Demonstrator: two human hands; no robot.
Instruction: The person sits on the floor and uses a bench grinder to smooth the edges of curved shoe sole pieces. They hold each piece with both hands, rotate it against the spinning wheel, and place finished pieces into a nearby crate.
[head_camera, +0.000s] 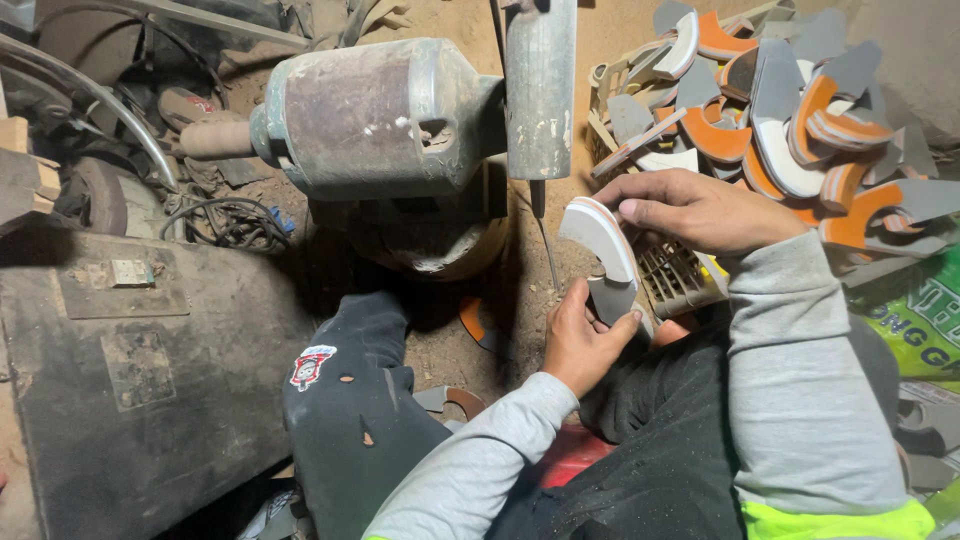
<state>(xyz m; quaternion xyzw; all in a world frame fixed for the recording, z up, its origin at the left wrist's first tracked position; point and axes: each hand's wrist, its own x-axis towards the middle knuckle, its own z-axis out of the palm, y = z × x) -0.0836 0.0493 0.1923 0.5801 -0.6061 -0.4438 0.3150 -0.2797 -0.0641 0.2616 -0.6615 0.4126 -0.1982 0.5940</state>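
Observation:
A curved, layered piece, white and grey with a thin orange edge, is held between both my hands in front of a dusty grinding machine. My left hand grips its lower grey end from below. My right hand pinches its upper end from the right. The machine's upright metal drum stands just above and left of the piece, apart from it. I sit with my knees in dark trousers either side.
A plastic crate at the right is heaped with several similar curved orange, grey and white pieces. A dark metal box fills the left. Cables and wood scraps lie behind it. A green sack sits at the right edge.

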